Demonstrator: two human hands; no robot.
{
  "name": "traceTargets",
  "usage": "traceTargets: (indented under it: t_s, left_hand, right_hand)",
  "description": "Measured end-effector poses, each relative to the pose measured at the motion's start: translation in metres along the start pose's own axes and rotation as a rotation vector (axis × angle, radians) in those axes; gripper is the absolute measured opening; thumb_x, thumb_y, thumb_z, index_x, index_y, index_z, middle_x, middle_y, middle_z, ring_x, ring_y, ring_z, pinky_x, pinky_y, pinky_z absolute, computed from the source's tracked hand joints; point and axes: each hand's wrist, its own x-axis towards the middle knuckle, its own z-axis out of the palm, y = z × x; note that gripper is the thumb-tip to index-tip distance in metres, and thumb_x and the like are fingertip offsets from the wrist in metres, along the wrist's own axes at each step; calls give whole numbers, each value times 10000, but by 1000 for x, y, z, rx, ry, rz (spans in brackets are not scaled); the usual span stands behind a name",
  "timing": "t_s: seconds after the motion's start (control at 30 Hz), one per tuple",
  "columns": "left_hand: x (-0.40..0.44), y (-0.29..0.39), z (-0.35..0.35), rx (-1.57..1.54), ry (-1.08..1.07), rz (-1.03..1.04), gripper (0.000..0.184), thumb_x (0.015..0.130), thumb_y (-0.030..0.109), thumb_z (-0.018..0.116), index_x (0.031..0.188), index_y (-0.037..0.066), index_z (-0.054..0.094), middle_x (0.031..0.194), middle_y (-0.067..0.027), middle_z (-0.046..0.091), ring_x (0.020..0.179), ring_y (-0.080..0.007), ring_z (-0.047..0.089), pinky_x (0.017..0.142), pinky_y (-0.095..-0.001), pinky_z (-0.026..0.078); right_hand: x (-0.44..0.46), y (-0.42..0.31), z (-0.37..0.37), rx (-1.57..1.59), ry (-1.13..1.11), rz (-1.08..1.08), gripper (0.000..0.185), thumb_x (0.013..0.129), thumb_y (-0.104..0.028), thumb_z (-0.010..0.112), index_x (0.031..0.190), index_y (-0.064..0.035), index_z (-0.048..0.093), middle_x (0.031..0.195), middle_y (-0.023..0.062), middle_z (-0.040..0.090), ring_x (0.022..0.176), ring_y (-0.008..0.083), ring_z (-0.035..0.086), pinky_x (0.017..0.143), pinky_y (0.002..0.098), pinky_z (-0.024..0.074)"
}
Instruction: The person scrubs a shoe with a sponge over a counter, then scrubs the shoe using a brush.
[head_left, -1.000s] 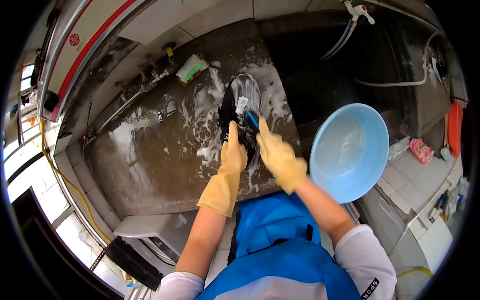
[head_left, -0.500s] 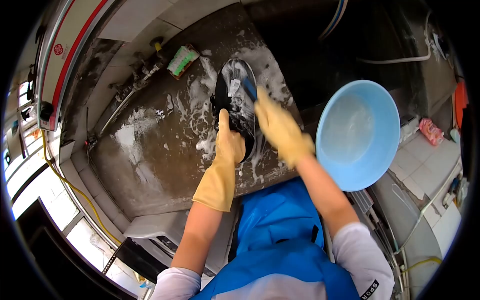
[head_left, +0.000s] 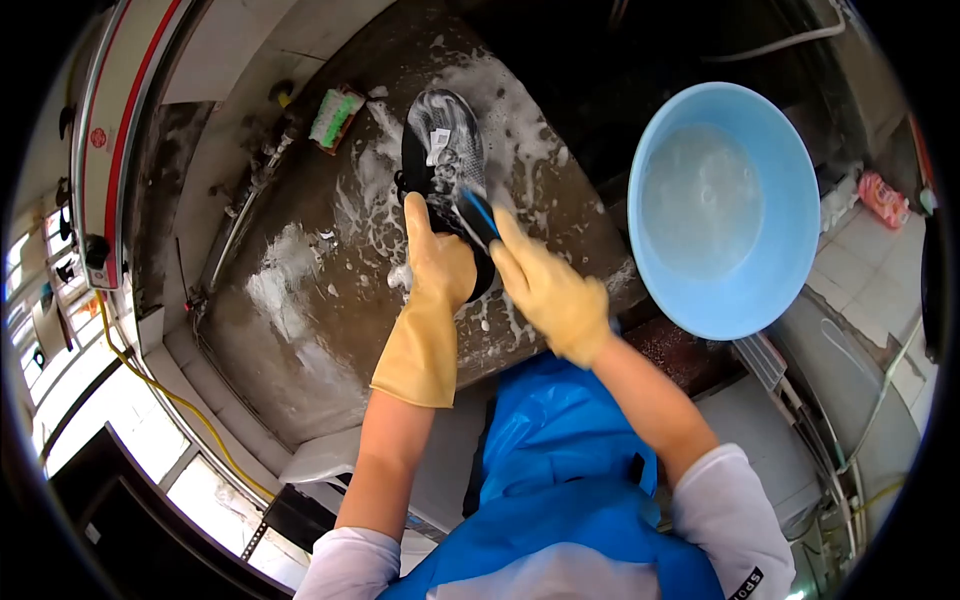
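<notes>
A black and grey sneaker [head_left: 450,135] with a white tag on its tongue lies on the wet, foamy counter [head_left: 350,350], toe pointing away from me. My left hand [head_left: 440,265], in a yellow rubber glove, grips the heel end and holds it against the counter. In my right hand [head_left: 555,295], also gloved, is a blue and black brush [head_left: 478,215], pressed to the side of the shoe near the laces. The brush's bristles are hidden from view. Suds cover part of the shoe's upper and the surface around it.
A light blue basin [head_left: 725,300] of cloudy water stands to the right. Farther back on the counter sits a green-and-white scrub brush [head_left: 335,118], near the wall tap pipe [head_left: 265,175]. A dark sink area [head_left: 590,80] lies beyond the counter edge. A pink package [head_left: 883,198] rests at far right.
The brush in my right hand has moved from near the toe back toward the heel along the shoe's side. My left hand keeps its grip. The whole view has shifted slightly.
</notes>
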Motion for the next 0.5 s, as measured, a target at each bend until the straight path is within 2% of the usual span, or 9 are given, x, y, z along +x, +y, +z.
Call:
traceTargets:
  t_s: [0.13, 0.17, 0.23, 0.27, 0.3, 0.33, 0.37, 0.47, 0.5]
  left_hand:
    - [50, -82, -16, 866, -8, 253, 675, 933, 47, 506, 1560, -69, 284, 1516, -290, 439, 1415, -363, 434, 1186, -331, 300]
    - [52, -80, -16, 410, -181, 80, 671, 958, 287, 385, 1505, -100, 355, 1445, -272, 510, 1338, -336, 473, 1172, -320, 303]
    - [51, -68, -15, -521, -487, -257, 1065, 1008, 766, 145, 1396, -161, 497, 1303, -236, 653, 1183, -281, 552, 1146, -299, 308]
    - [34, -49, -10, -520, -380, -254, 1110, 987, 797, 133, 1373, -171, 515, 1311, -239, 653, 1173, -287, 549, 1139, -305, 316]
    - [17, -29, -4, -516, -273, -250, 1156, 966, 827, 121, 1351, -181, 534, 1320, -242, 653, 1163, -293, 547, 1133, -311, 324]
    - [16, -37, -3, -238, -126, -87, 1130, 974, 818, 136, 1352, -167, 543, 1298, -228, 662, 1146, -277, 550, 1116, -310, 339]
    - [19, -47, 0, 35, 20, 82, 1104, 982, 808, 152, 1353, -152, 552, 1276, -213, 670, 1129, -261, 553, 1099, -309, 354]
    - [25, -64, 2, 575, 326, 397, 1053, 999, 789, 183, 1355, -123, 570, 1231, -184, 688, 1095, -228, 559, 1065, -306, 383]
    - [31, -67, -4, 461, 180, 273, 839, 992, 581, 274, 1357, -112, 576, 1351, -222, 574, 1235, -295, 450, 1134, -330, 292]
  right_hand:
    - [-45, 9, 7, 25, -52, 43, 541, 1047, -252, 549, 1553, -118, 415, 974, 197, 720, 845, 394, 705, 774, 495, 551]
    - [-18, 3, 10, 17, 22, -58, 537, 1042, -250, 556, 1549, -132, 424, 944, 200, 711, 828, 385, 705, 749, 491, 552]
    - [19, -17, 5, -85, 146, -192, 524, 1029, -246, 573, 1530, -149, 455, 889, 200, 694, 782, 368, 702, 702, 485, 551]
    - [25, -29, -3, -180, 199, -221, 514, 1022, -246, 583, 1516, -153, 476, 863, 196, 686, 753, 360, 698, 681, 483, 550]
    - [18, -36, -10, -165, 61, -73, 523, 1022, -247, 583, 1525, -157, 469, 856, 196, 687, 736, 364, 694, 690, 490, 552]
    - [7, -40, -14, -149, -78, 77, 532, 1022, -248, 582, 1533, -162, 462, 848, 195, 689, 719, 368, 690, 699, 497, 553]
    - [-25, -1, 8, -185, 30, -40, 561, 1027, -256, 573, 1563, -180, 422, 807, 203, 676, 712, 382, 686, 701, 514, 549]
    - [-52, 15, 5, -9, -139, 40, 578, 1034, -249, 567, 1580, -185, 390, 931, 264, 688, 734, 387, 686, 728, 507, 557]
    - [-37, 14, 8, -20, -73, -27, 579, 1031, -247, 571, 1577, -179, 392, 944, 263, 686, 743, 388, 684, 734, 505, 556]
